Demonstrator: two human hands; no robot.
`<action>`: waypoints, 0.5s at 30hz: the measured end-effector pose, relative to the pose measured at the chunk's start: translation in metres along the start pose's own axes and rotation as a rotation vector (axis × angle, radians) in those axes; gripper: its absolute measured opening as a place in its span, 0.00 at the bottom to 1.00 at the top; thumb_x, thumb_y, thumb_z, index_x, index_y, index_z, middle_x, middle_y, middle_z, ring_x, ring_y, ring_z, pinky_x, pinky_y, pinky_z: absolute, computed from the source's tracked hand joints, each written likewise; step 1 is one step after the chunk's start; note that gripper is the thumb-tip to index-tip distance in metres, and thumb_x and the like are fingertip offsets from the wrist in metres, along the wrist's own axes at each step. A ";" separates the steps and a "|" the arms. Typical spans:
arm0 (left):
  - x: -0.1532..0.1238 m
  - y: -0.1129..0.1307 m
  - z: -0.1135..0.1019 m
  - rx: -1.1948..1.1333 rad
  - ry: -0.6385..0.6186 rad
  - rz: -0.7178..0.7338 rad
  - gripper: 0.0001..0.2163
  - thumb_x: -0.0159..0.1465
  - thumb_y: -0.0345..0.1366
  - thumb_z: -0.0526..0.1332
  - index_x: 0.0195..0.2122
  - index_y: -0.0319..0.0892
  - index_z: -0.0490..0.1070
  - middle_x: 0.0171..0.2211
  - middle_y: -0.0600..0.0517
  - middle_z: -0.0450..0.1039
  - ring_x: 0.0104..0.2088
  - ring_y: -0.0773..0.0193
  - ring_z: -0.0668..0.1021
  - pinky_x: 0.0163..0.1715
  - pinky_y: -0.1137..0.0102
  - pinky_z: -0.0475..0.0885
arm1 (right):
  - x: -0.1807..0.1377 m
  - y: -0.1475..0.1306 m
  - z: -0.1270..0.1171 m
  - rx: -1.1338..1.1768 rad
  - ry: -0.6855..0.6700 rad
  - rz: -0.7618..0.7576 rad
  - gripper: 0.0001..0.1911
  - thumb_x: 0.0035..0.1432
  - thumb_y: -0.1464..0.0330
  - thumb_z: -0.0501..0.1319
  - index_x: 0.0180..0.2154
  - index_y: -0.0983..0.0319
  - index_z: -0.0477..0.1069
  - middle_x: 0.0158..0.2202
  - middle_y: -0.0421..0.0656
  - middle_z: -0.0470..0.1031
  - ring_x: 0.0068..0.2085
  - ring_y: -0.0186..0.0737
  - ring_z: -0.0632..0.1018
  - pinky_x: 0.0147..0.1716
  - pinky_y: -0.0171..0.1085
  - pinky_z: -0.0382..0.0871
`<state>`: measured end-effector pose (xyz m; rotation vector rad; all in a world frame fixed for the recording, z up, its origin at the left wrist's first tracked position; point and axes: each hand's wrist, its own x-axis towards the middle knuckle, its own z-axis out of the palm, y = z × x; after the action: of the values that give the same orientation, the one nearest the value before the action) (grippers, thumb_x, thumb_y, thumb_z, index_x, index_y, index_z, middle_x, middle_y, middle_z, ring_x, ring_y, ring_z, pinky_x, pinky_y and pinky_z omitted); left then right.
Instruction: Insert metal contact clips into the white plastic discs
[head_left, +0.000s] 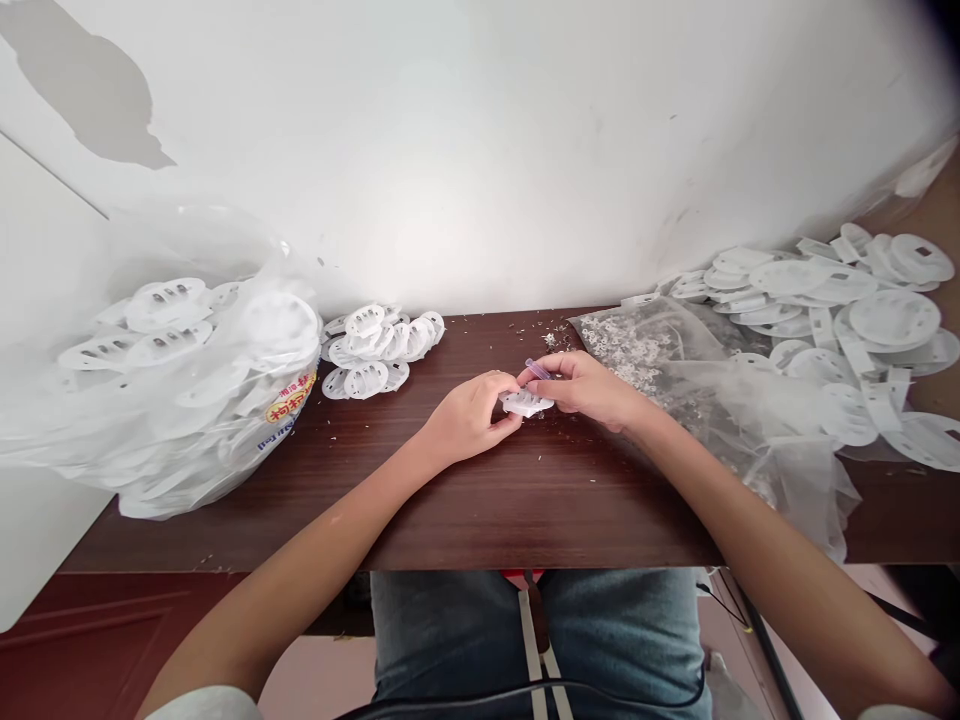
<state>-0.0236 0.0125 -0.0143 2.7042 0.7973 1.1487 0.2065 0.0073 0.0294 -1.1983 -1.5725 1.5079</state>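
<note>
White disc (527,403) held just above the worktop (465,510), near its middle, between the two hands. Left hand (471,415) grasps it by its left side, thumb at the lower edge, fingers curled over the upper one. Right hand (577,383) pinches a slim purple piece (538,370) (translucent; its far end hidden by the fingers) at the disc's right side; whether these fingers also press on the disc, cannot tell. Pale scraps (551,341) lie just beyond the hands. To the left: a small heap of similar discs (367,350), then a bulging clear bag (225,425) filled with more, printed in red, yellow and blue. To the right: a transparent bag (637,345) with many tiny whitish parts, and beyond it a large spread of white pieces (847,285), round and strip-like, overlapping.
</note>
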 end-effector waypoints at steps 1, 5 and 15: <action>0.000 0.000 0.000 0.000 0.001 0.004 0.14 0.66 0.30 0.65 0.51 0.43 0.66 0.44 0.48 0.80 0.40 0.60 0.84 0.38 0.66 0.79 | 0.000 0.001 0.000 -0.034 0.001 -0.011 0.14 0.55 0.61 0.69 0.41 0.62 0.84 0.28 0.38 0.73 0.24 0.30 0.61 0.23 0.34 0.51; 0.000 -0.001 0.001 0.006 -0.007 0.043 0.14 0.68 0.30 0.65 0.53 0.43 0.66 0.44 0.47 0.80 0.41 0.60 0.84 0.40 0.64 0.80 | 0.001 0.002 -0.001 -0.137 0.006 -0.066 0.12 0.58 0.63 0.67 0.40 0.60 0.85 0.30 0.38 0.77 0.27 0.32 0.67 0.26 0.35 0.59; -0.003 -0.007 0.005 0.024 -0.012 0.132 0.14 0.69 0.30 0.64 0.54 0.43 0.67 0.48 0.44 0.82 0.46 0.57 0.86 0.45 0.60 0.82 | 0.001 0.003 -0.004 -0.264 0.016 -0.136 0.08 0.56 0.66 0.67 0.38 0.60 0.82 0.36 0.40 0.81 0.38 0.39 0.77 0.38 0.37 0.69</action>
<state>-0.0249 0.0174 -0.0214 2.8185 0.6432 1.1539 0.2099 0.0098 0.0269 -1.2136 -1.8461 1.2300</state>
